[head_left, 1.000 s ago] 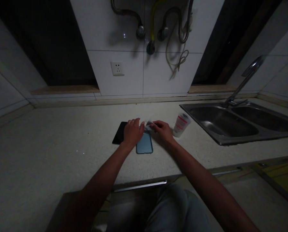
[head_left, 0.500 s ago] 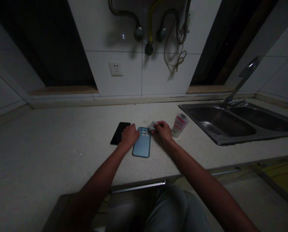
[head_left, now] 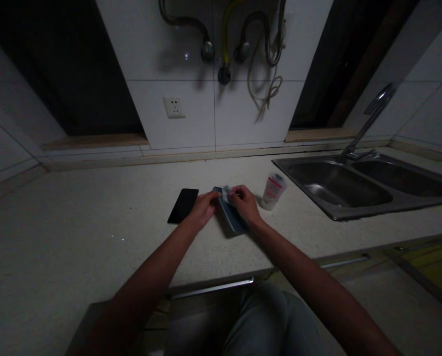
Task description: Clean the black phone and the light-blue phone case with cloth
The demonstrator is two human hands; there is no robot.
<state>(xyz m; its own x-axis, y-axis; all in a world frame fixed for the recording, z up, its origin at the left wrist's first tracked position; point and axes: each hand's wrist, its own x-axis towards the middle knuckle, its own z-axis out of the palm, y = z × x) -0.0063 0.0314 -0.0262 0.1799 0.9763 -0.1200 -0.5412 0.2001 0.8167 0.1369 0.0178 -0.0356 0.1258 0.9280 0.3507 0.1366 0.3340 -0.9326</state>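
Note:
A blue phone case point(head_left: 231, 220) is tilted up off the speckled pale countertop point(head_left: 94, 232), its darker side showing. My left hand point(head_left: 205, 208) grips its upper left edge. My right hand point(head_left: 245, 203) pinches a small pale wipe or sachet point(head_left: 226, 194) against the top of the case. The hands nearly meet there and hide part of the case. A black smartphone point(head_left: 182, 205) lies flat, face up, just left of my left hand, not touching it.
A white-and-red plastic cup point(head_left: 273, 192) stands right of my right hand, beside a double steel sink point(head_left: 335, 185) with a chrome faucet point(head_left: 369, 118). Behind the counter are a tiled wall, a power outlet point(head_left: 174, 107) and hanging hoses point(head_left: 224, 44). My knees show below the counter edge.
The blue case has gone from lying flat to tilted up, with my left hand now gripping it. My hands have moved closer together over it. The black phone and cup have not moved.

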